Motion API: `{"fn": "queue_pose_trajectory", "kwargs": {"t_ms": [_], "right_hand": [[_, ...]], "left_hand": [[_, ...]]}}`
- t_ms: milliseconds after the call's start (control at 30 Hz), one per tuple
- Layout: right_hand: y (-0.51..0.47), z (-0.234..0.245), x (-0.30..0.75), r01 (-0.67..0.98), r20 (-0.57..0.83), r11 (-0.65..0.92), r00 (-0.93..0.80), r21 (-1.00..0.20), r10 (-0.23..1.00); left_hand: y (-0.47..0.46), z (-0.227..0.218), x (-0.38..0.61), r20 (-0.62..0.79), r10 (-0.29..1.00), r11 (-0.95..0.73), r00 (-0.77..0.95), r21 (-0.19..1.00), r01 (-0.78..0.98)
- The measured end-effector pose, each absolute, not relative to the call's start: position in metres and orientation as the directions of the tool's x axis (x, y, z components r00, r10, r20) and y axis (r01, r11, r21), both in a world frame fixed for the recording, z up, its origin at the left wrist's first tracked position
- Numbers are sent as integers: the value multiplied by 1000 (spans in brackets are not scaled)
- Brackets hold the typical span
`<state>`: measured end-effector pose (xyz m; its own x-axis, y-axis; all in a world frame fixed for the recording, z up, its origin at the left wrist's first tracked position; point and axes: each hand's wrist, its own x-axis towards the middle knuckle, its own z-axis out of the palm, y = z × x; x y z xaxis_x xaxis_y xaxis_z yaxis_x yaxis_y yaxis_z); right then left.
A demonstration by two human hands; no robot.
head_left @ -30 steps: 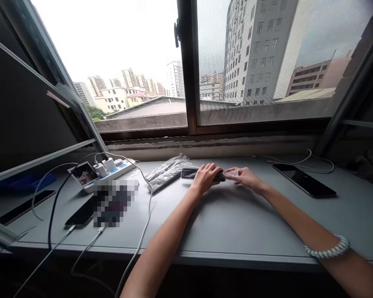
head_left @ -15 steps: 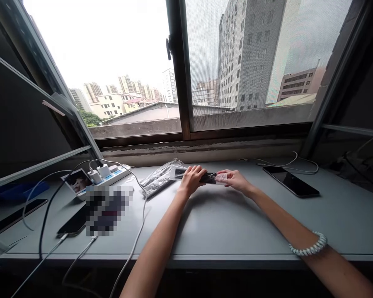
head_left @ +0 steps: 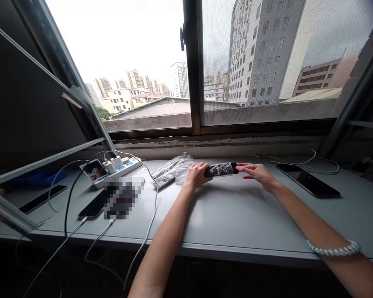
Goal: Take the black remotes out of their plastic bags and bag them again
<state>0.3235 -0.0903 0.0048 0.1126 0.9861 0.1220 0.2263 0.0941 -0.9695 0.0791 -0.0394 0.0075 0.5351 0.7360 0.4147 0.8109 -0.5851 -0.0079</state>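
Note:
A long, slim black device (head_left: 220, 170), perhaps a remote control, is held nearly level just above the desk. Crinkled clear plastic covers most of it, and its dark right end shows bare. My left hand (head_left: 197, 175) is closed around its left part, hiding that portion. My right hand (head_left: 255, 173) pinches the right end between thumb and fingers. A loose clear plastic flap (head_left: 182, 174) extends left of my left hand. Just beyond lie more dark items in clear plastic bags (head_left: 166, 177), partly overlapping; their exact kind I cannot make out.
A black phone (head_left: 308, 181) lies at the right, near a white cable (head_left: 325, 169). Left stand a power strip (head_left: 127, 166) with chargers, a photo card (head_left: 93, 170), a phone (head_left: 95, 205) on a cable and a blurred patch. A window (head_left: 195, 74) is behind the desk (head_left: 230, 219).
My right hand has shifted from the clear plastic end to the device's dark right end. The device is raised slightly and reaches farther right. The camera view has turned left.

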Motion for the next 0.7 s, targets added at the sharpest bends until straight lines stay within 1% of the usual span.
{"fn": "queue_pose_trajectory", "kwargs": {"t_ms": [133,233,367,467,567,633,700], "right_hand": [[-89,0,325,144,64,34,204,-989,977],[-90,-3,320,129,7,-13,150,-992,989],[-90,-3,311,142,-28,-34,47,-989,998],[-89,-1,308,98,-33,-38,52,-994,998],[-86,2,310,8,-22,-24,159,-1000,987],[-83,2,315,-60,-25,-9,280,-998,960],[-81,1,321,-127,-47,10,436,-992,899]], "left_hand": [[-42,8,79,423,762,-545,490,10,839],[-43,8,80,423,768,-543,481,32,839],[-41,7,81,427,756,-561,496,34,827],[-38,6,82,452,745,-557,491,14,831],[-36,6,82,485,753,-514,444,12,858],[-36,6,81,489,773,-476,403,28,879],[-35,8,80,482,804,-425,348,57,903]]}}
